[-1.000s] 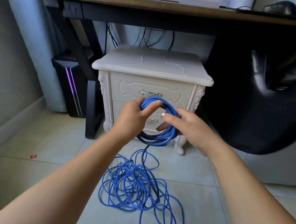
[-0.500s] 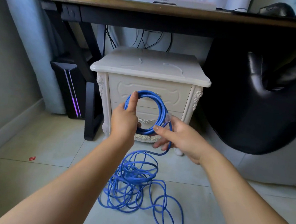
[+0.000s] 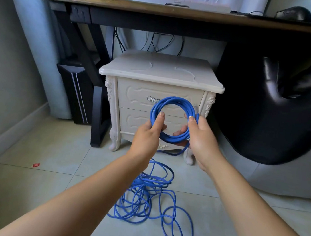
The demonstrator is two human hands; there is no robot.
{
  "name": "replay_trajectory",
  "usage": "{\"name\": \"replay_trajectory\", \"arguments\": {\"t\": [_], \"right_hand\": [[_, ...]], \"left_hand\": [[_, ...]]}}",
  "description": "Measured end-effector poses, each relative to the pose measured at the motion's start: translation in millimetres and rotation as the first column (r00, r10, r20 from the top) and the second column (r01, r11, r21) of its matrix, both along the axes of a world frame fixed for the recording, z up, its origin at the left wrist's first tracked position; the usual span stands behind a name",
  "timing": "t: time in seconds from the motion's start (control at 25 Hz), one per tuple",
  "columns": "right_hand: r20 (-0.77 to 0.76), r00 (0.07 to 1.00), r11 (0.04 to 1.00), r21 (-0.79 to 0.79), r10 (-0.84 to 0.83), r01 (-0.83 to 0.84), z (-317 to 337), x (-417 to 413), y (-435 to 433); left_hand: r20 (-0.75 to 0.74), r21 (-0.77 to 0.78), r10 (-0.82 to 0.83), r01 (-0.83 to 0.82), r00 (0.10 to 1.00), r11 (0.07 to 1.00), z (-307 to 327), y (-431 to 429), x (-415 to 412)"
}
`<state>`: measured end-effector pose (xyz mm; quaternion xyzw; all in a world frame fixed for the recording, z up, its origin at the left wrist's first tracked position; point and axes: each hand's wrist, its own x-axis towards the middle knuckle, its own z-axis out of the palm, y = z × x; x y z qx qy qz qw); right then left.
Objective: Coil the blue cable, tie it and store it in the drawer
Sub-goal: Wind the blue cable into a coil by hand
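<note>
Two hands share one ring: my left hand (image 3: pixel 147 134) grips the left side of the coiled blue cable (image 3: pixel 173 100), thumb up, and my right hand (image 3: pixel 203 139) pinches the right side beside the clear plug (image 3: pixel 196 109). The ring stands upright at frame centre, before the drawer (image 3: pixel 134 95). The uncoiled rest leaves beneath my right hand, dropping to a tangled heap (image 3: pixel 143 198) on the floor (image 3: pixel 51 165), lower centre.

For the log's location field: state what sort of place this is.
Probably a home office corner: a dark wooden desk carrying a white keyboard, a black computer tower on the pale tiled floor, and a cream carved two-drawer nightstand.
</note>
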<state>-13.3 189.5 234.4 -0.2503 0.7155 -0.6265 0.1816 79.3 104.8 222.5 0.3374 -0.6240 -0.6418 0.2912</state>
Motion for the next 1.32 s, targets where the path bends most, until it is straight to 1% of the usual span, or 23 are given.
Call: {"name": "replay_trajectory", "arguments": {"t": [0.08, 0.12, 0.16, 0.24, 0.28, 0.32, 0.4, 0.44, 0.48, 0.52, 0.56, 0.6, 0.64, 0.72, 0.8, 0.88, 0.96, 1.04, 1.12, 1.16, 1.24, 1.32], "right_hand": [[-0.216, 0.976, 0.990, 0.136, -0.010, 0.040, 3.3, -4.3, 4.9], [-0.295, 0.956, 0.981, 0.188, 0.007, 0.051, 5.0, -5.4, 6.9], [-0.352, 0.935, 0.972, 0.233, 0.044, 0.042, 5.6, -6.5, 8.2], [-0.429, 0.890, 0.946, 0.323, 0.154, -0.009, 5.3, -6.1, 9.0], [-0.456, 0.864, 0.931, 0.362, 0.213, -0.038, 5.6, -3.7, 8.2], [-0.477, 0.836, 0.914, 0.400, 0.271, -0.068, 5.5, -1.0, 6.9], [-0.531, 0.755, 0.862, 0.498, 0.386, -0.090, 5.6, 4.6, 4.3], [-0.550, 0.711, 0.830, 0.552, 0.437, -0.083, 5.8, 6.5, 4.0], [-0.560, 0.686, 0.810, 0.582, 0.465, -0.075, 4.2, 6.0, 3.9], [-0.565, 0.679, 0.811, 0.580, 0.469, -0.078, 2.3, 5.1, 3.8], [-0.566, 0.689, 0.830, 0.549, 0.453, -0.094, 0.4, 4.3, 3.8], [-0.557, 0.712, 0.858, 0.499, 0.427, -0.125, -0.7, 3.6, 3.7], [-0.538, 0.744, 0.888, 0.432, 0.396, -0.160, -1.6, 3.0, 3.1], [-0.456, 0.822, 0.923, 0.331, 0.341, -0.198, -0.4, 2.4, 2.7], [-0.360, 0.878, 0.924, 0.325, 0.316, -0.199, 0.5, 0.7, 3.3], [-0.275, 0.915, 0.928, 0.309, 0.296, -0.208, -4.3, -0.9, 3.0], [-0.142, 0.951, 0.946, 0.220, 0.273, -0.239, -11.9, 1.9, 0.8], [0.002, 0.963, 0.959, 0.092, 0.270, -0.269, -18.6, 8.3, -1.9], [0.120, 0.957, 0.965, -0.049, 0.263, -0.259, -20.4, 15.9, -4.6], [0.128, 0.960, 0.968, -0.071, 0.247, -0.240, -18.8, 18.1, -5.4], [0.098, 0.979, 0.984, -0.013, 0.176, -0.175, -17.2, 17.3, -6.8], [0.098, 0.990, 0.992, 0.056, 0.105, -0.111, -19.2, 11.0, -7.2]], "left_hand": [[0.017, 0.033, -0.112, 0.111, 0.994, 0.993, -4.7, -5.9, 3.5], [-0.004, 0.061, -0.163, 0.163, 0.987, 0.985, -4.8, -8.1, 5.0], [-0.062, 0.101, -0.195, 0.200, 0.979, 0.975, -1.6, -10.3, 5.6], [-0.186, 0.179, -0.202, 0.235, 0.962, 0.955, 7.3, -18.3, 6.2], [-0.187, 0.158, -0.225, 0.255, 0.956, 0.954, 11.5, -23.0, 6.9], [-0.123, 0.084, -0.264, 0.276, 0.957, 0.958, 15.3, -26.7, 8.1], [0.123, -0.148, -0.315, 0.332, 0.941, 0.932, 18.0, -30.8, 10.6], [0.247, -0.260, -0.294, 0.356, 0.923, 0.898, 17.6, -30.5, 11.1], [0.332, -0.353, -0.252, 0.367, 0.909, 0.861, 16.2, -29.7, 11.1], [0.362, -0.428, -0.211, 0.363, 0.908, 0.827, 14.7, -28.3, 10.6], [0.352, -0.470, -0.193, 0.351, 0.916, 0.810, 13.4, -27.1, 10.3], [0.310, -0.479, -0.193, 0.328, 0.931, 0.814, 12.3, -26.7, 9.8], [0.245, -0.452, -0.196, 0.291, 0.949, 0.843, 11.8, -27.2, 9.4], [0.097, -0.336, -0.171, 0.194, 0.980, 0.921, 12.3, -29.9, 7.1], [-0.012, -0.204, -0.109, 0.105, 0.994, 0.973, 12.9, -32.2, 4.7], [-0.067, -0.093, -0.037, 0.031, 0.997, 0.995, 13.0, -30.6, 3.1], [-0.109, 0.062, 0.056, -0.049, 0.992, 0.997, 14.6, -29.4, 0.9], [-0.156, 0.230, 0.134, -0.096, 0.979, 0.969, 17.3, -29.4, -0.2], [-0.220, 0.357, 0.177, -0.089, 0.959, 0.930, 18.4, -29.0, 0.0], [-0.257, 0.392, 0.167, -0.056, 0.952, 0.918, 18.3, -28.2, 0.6], [-0.336, 0.399, 0.070, 0.074, 0.939, 0.914, 16.3, -25.7, 2.5], [-0.351, 0.331, -0.065, 0.189, 0.934, 0.924, 12.9, -27.0, 6.2]]}}
